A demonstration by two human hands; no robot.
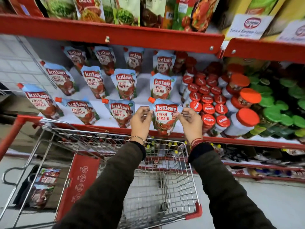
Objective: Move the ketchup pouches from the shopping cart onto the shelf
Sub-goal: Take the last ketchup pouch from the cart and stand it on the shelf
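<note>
Head view: the left hand (141,120) and right hand (189,120) pinch the upper corners of one ketchup pouch (164,119), fingers closed on its edges, holding it upright at the front edge of the shelf (105,125) beside the red-capped jars (212,111). Other pouches (92,80) stand in rows to its left. Below, the shopping cart (163,192) seems bare inside, though the mesh is blurred.

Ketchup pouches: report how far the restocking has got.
Done: about eleven pouches stand in rows on the shelf. In hand: left hand and right hand pinch one pouch at the shelf's front edge. Left: more pouches show in the cart.
</note>
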